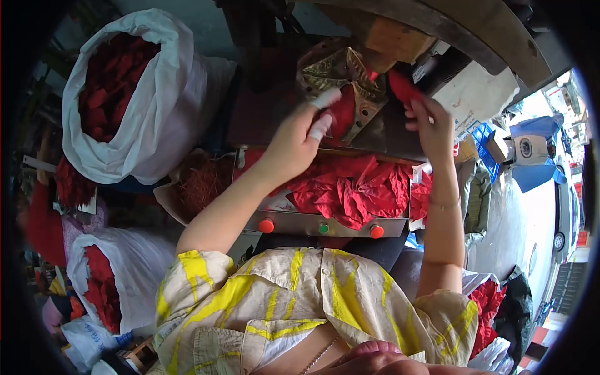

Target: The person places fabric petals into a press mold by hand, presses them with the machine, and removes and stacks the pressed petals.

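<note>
My left hand [302, 132], with white wrapping on its thumb and a fingertip, pinches a red fabric piece [343, 117] at the near left side of a brass-coloured metal mould [344, 67]. The mould has ridged, leaf-like faces and sits on a metal plate with holes. To the right of the mould, my right hand [435, 128] grips another red fabric piece [403, 86], which points up and left. Both hands are slightly blurred. Below them a heap of crinkled red fabric pieces [356, 190] lies in a metal tray on the machine's front.
The machine's front panel [294, 225] carries two red buttons and a green one. A big white sack [181, 106] of red pieces stands at left, a smaller sack [140, 269] below it. A curved metal machine arm [462, 25] hangs overhead. Another person's red sleeve [44, 219] shows at far left.
</note>
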`<state>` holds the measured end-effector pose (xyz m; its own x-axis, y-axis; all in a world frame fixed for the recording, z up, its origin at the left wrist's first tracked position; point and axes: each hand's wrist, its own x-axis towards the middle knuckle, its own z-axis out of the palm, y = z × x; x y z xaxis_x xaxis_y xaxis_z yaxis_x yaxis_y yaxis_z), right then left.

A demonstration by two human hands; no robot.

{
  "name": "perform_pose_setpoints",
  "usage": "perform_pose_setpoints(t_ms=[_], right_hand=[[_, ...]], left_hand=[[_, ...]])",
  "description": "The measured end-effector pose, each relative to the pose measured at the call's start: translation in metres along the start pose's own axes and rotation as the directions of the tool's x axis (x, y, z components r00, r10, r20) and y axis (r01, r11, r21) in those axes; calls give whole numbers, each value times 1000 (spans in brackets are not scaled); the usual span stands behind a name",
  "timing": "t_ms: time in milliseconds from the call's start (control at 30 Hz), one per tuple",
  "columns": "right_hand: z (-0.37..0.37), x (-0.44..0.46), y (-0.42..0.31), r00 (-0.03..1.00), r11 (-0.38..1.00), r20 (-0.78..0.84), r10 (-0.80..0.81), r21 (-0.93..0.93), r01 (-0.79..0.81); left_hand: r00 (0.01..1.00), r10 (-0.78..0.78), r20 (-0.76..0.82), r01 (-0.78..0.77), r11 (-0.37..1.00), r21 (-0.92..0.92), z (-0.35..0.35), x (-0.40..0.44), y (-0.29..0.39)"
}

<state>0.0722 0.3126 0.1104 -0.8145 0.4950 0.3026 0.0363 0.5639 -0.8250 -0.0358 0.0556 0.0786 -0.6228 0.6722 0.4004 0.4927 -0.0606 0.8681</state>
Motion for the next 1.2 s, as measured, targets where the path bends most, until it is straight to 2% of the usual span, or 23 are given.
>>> perform_pose_setpoints(t_ms=[67,100,133,200,233,267,367,433,467,533,567,600,667,733,800,900,1067,1133,1167,1200], right_hand=[[15,52,-11,993,991,42,112,-79,-109],[23,76,-21,987,982,76,139,-137,-127],[33,100,-26,986,975,110,125,-196,-101],[50,135,-25,984,956,169,62,-292,-10],[60,151,-20,982,944,190,27,-327,37],[70,167,-15,979,931,205,-3,-357,78],[94,204,2,969,893,234,-79,-414,173],[104,221,9,962,873,244,-122,-435,221],[107,228,14,959,864,246,-142,-443,242],[111,236,22,952,848,243,-185,-450,280],[111,239,26,949,842,237,-209,-449,298],[110,241,30,943,836,232,-237,-446,320],[106,240,37,927,823,217,-306,-429,372],[97,237,45,904,801,207,-375,-419,428],[86,226,54,884,783,199,-422,-411,467],[84,218,66,864,768,254,-435,-397,503],[105,234,92,873,809,349,-340,-365,461],[112,225,86,908,882,330,-260,-300,362],[111,223,82,886,961,448,-117,-175,216],[109,222,76,857,984,512,-55,-118,134]], left_hand=[[971,-170,170,200,964,-178,3,-19,5],[977,-111,181,141,977,-161,8,-28,0],[979,-54,195,83,986,-143,11,-36,-5],[931,-177,318,266,927,-264,13,-52,-6],[925,-177,336,290,900,-325,15,-56,-6],[870,-275,410,421,847,-325,12,-60,-5],[865,-299,404,434,849,-300,16,-64,-16],[725,-520,451,668,690,-279,13,-58,-14],[726,-521,448,669,687,-285,14,-57,-18],[863,-435,259,503,789,-352,19,-55,-27],[871,-448,203,485,716,-502,24,-54,-30],[871,-447,203,484,714,-506,24,-52,-30],[894,-436,98,422,750,-510,22,-46,-31],[896,-433,96,415,742,-527,21,-43,-31],[848,-526,58,446,650,-616,20,-39,-28],[861,-507,39,419,663,-621,21,-36,-32],[868,-491,78,433,671,-602,31,-39,-28],[881,-465,86,410,661,-628,32,-43,-27],[877,-472,90,421,667,-615,30,-45,-26],[878,-471,85,417,666,-618,28,-46,-28]])
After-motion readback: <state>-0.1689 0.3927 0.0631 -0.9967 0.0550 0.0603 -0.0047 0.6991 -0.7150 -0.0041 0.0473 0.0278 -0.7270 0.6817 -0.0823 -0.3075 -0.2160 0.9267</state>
